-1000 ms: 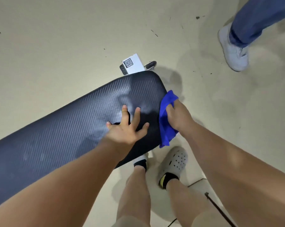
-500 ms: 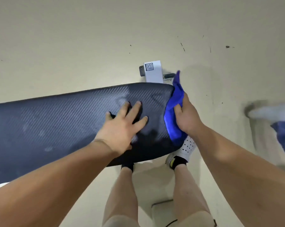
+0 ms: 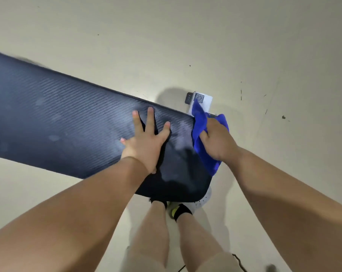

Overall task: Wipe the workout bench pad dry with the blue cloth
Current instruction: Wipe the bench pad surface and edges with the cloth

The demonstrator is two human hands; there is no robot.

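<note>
There's the pad (image 3: pixel 68 122), dark navy-black, fine diagonal carbon-weave ribbing, pale hazy blotches on it. The cloth (image 3: pixel 207 161) is vivid royal blue. Beige floor (image 3: pixel 166 46), dark specks. White tag (image 3: pixel 206 101), black QR square. Black sock (image 3: pixel 182 211), yellow-green flash.

Left hand (image 3: pixel 146 146) flat on bench pad (image 3: pixel 58 122) — right hand (image 3: pixel 217 142) grips blue cloth (image 3: pixel 200 122).

Beige floor (image 3: pixel 166 36), white QR-code label (image 3: pixel 203 100), perforated white shoe (image 3: pixel 204 199)

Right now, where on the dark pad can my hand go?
Bare: the long stretch of dark textured bench pad left of the left hand. Tight: the strip between that hand and the blue cloth. Crowded: the pad's end, where the right hand grips the cloth.
</note>
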